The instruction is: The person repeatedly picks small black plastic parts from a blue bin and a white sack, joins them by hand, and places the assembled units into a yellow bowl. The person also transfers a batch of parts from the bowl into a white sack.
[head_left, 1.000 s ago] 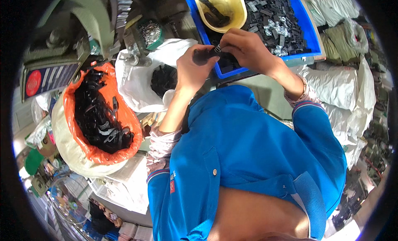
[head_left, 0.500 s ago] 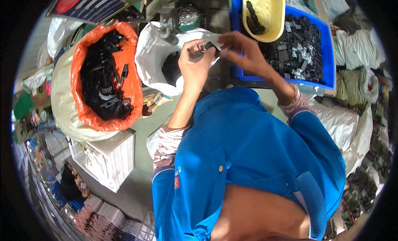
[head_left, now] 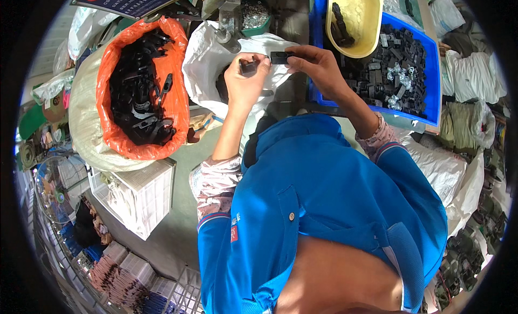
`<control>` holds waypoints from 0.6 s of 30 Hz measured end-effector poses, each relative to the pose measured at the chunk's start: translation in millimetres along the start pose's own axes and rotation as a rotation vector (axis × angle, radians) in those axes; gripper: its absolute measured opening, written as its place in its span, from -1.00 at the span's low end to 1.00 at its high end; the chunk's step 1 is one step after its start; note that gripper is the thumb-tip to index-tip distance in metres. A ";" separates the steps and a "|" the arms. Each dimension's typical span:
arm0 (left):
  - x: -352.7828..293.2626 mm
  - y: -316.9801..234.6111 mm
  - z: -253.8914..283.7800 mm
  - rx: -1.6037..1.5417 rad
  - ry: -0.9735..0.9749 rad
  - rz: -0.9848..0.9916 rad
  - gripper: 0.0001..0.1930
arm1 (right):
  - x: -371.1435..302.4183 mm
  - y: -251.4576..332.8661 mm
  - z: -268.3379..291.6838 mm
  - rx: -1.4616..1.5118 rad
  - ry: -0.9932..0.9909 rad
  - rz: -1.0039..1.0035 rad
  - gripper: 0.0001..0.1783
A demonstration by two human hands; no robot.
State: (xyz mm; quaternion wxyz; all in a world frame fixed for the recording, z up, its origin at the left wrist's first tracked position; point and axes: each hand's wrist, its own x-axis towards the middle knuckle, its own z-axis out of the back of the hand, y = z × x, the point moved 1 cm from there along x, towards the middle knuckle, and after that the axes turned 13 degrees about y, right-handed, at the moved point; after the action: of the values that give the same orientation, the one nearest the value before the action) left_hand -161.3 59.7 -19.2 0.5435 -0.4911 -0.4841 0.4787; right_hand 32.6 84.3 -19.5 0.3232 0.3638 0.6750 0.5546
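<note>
Head: left hand (head_left: 243, 83) tight on one dark piece (head_left: 248, 67), right hand (head_left: 321, 69) on one black block (head_left: 279, 57)

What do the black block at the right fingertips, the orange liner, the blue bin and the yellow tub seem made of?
Black block: probably plastic, smooth and dark; coated metal remains possible.
Orange liner: thin, glossy plastic film, judging by its crinkles and highlights.
Blue bin: likely moulded plastic, evenly coloured, stiff-walled.
Yellow tub: likely plastic too, with smooth rounded corners.
</note>
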 end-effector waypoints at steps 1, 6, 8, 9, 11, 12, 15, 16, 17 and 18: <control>-1.1 2.4 0.3 0.162 -0.017 -0.015 -0.87 | -0.2 -0.6 2.2 -0.022 0.008 -0.010 -0.65; -0.4 -3.2 -2.6 0.365 0.011 -0.259 -0.86 | 0.3 -7.5 10.2 0.122 0.053 -0.022 -0.68; -0.1 -0.6 -1.0 0.379 0.019 -0.232 -0.87 | -0.1 -6.7 9.8 0.097 0.049 -0.017 -0.69; -0.9 -0.1 -2.0 0.289 0.013 -0.151 -0.89 | 0.0 -4.9 7.7 0.057 0.034 -0.008 -0.69; -4.5 0.5 -6.9 0.109 0.000 0.011 -0.90 | -0.9 -2.5 4.3 -0.024 0.007 0.029 -0.69; -4.8 -1.5 -9.0 0.005 -0.005 0.054 -0.91 | -1.9 -2.2 2.8 -0.064 -0.007 0.057 -0.70; -3.1 -4.5 -12.9 -0.226 -0.015 0.138 -0.92 | -1.1 -5.7 4.8 -0.151 0.000 0.109 -0.69; -2.7 -1.5 -12.4 -0.249 -0.006 0.161 -0.92 | -0.2 -6.9 6.6 -0.176 0.009 0.121 -0.69; -2.3 1.4 -10.7 -0.271 0.004 0.185 -0.92 | 1.3 -7.3 8.7 -0.170 0.018 0.096 -0.69; -1.8 2.6 -8.8 -0.293 0.013 0.210 -0.92 | 3.2 -6.9 10.1 -0.164 0.025 0.069 -0.69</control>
State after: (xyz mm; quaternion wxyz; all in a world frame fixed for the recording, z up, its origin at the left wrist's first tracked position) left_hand -152.8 57.4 -22.3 0.4162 -0.6161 -0.4911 0.4539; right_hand 38.5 91.4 -28.2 0.3239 0.3521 0.6184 0.6234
